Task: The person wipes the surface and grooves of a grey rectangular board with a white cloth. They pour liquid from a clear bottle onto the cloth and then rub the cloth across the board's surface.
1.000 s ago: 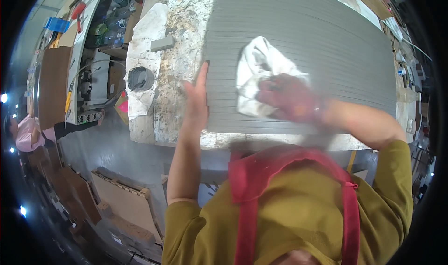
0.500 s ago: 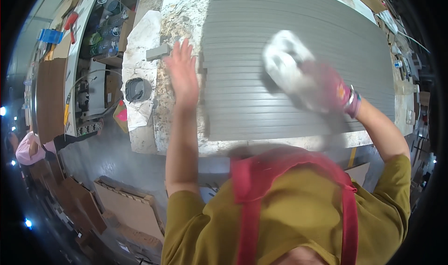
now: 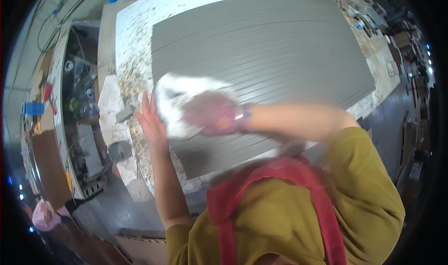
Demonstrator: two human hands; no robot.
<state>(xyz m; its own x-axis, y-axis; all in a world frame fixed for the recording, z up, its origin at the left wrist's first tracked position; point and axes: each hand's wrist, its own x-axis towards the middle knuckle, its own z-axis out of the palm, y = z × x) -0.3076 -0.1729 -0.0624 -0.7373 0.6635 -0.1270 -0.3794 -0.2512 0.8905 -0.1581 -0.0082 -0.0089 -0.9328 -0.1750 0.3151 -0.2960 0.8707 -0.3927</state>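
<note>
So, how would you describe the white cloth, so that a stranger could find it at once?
Find the big grey grooved panel lying on the speckled workbench. Near its left edge, the right hand presses a crumpled white cloth onto it. It is the only soft white thing on the grey surface.

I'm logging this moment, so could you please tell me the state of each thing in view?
Grey grooved panel: lying flat on the speckled worktop.
White cloth: crumpled, pressed on the panel near its left edge.
Right hand: on the cloth, blurred.
Left hand: flat, fingers spread, at the panel's left edge.
</note>
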